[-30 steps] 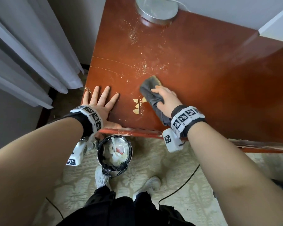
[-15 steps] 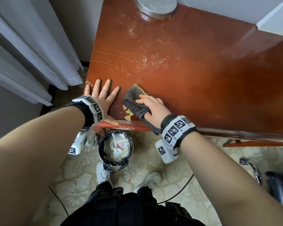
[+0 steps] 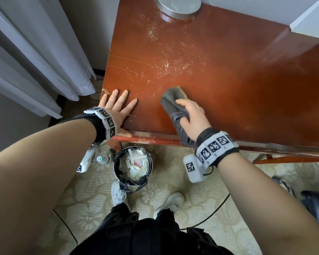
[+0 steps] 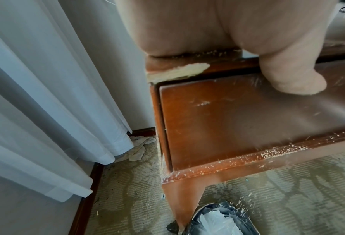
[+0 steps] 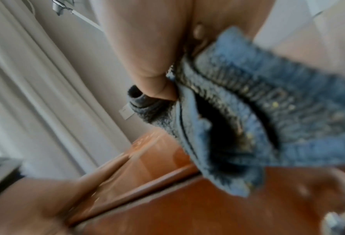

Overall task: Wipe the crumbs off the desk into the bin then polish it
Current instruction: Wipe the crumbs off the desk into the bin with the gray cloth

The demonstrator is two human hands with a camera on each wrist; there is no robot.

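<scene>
On the desk, near its front left corner, the left hand lies flat with the fingers straight and spread, holding nothing. Under the desk edge, on the carpet, the bin stands with a black liner and white rubbish inside. More to the right, the right hand grips a grey cloth and presses it on the desk. Fine crumbs lie behind the cloth, towards a round metal base.

The hand apparently grips a blurred grey cloth.
</scene>
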